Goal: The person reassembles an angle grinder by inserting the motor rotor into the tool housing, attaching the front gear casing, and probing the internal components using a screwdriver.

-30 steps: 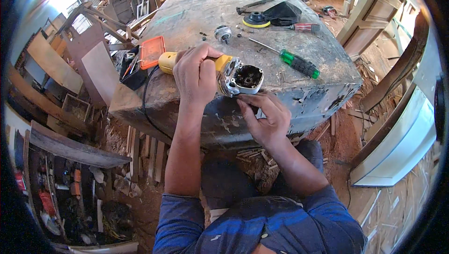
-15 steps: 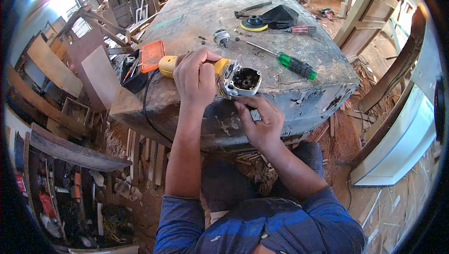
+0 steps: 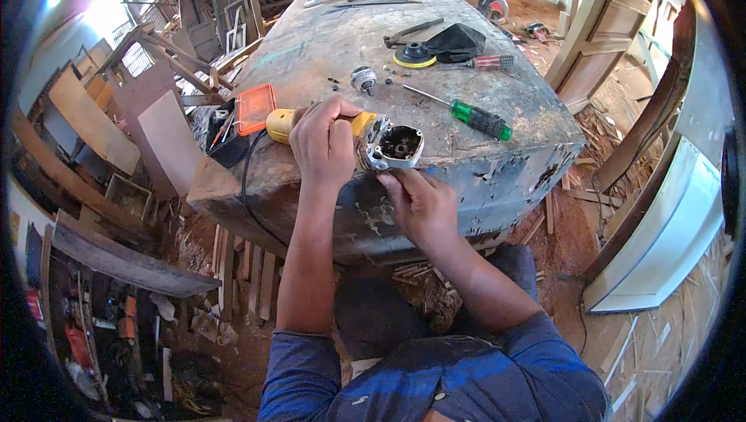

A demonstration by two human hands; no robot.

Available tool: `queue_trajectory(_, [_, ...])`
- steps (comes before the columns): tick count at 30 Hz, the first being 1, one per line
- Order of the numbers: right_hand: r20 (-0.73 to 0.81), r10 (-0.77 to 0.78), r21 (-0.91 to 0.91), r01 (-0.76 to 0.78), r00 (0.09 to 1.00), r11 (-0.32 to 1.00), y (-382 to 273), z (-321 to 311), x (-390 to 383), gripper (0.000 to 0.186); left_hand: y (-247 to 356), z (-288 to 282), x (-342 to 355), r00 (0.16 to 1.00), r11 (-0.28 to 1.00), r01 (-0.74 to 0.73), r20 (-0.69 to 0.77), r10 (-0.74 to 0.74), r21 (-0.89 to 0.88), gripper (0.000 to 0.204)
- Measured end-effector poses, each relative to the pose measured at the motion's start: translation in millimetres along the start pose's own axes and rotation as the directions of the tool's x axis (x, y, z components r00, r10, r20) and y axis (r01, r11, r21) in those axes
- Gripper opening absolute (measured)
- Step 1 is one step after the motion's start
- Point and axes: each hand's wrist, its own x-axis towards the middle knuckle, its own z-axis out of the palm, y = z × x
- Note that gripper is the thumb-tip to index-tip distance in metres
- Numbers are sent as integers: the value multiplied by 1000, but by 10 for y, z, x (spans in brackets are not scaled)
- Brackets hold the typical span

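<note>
My left hand (image 3: 323,141) is wrapped round the yellow body of an angle grinder (image 3: 280,123), held at the near edge of the workbench. The grinder's metal gear housing (image 3: 402,159) is uncovered and shows a dark, greasy inside. My right hand (image 3: 423,208) is at the near lower rim of that housing, thumb and fingers pinched together; what they hold, if anything, is hidden. On the bench beyond lies a detached metal gear head with a spindle (image 3: 363,80). A screwdriver with a green and black handle (image 3: 480,120) rests to its right.
The worn bench (image 3: 311,57) carries a yellow-rimmed backing pad (image 3: 414,55), black cloth (image 3: 457,43), a hammer (image 3: 412,32), and a red-handled screwdriver (image 3: 493,61). A toolbox with an orange lid (image 3: 256,109) is at left. A black cord (image 3: 245,181) hangs over the bench edge.
My right hand has shifted slightly left along the underside of the gear housing, its fingers drawn closer in. My left hand keeps its hold on the grinder. The view has shifted a little.
</note>
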Motion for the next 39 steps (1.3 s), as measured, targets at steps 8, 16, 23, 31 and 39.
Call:
queue_trajectory(8, [-122, -58, -313, 18, 991, 950, 284, -1061, 549, 30, -11, 1, -12, 1000, 999, -13, -20, 14, 42, 25])
queue_trajectory(16, [124, 10, -589, 66, 992, 805, 597, -1192, 910, 38, 37, 60, -8, 1000, 999, -16, -22, 16, 40, 26])
queue_trajectory(23, [1, 16, -186, -15, 1000, 982, 241, -2051, 88, 41, 109, -185, -54, 990, 999, -41, 139, 39, 13, 26])
queue_trajectory(31, [152, -4, -56, 12, 988, 998, 288, -1856, -225, 48, 168, -366, -197, 924, 954, -287, 287, 252, 86, 104])
queue_trajectory(39, [162, -3, -44, 10, 987, 999, 332, -1722, -184, 47, 117, -339, -191, 923, 951, -301, 269, 274, 64, 103])
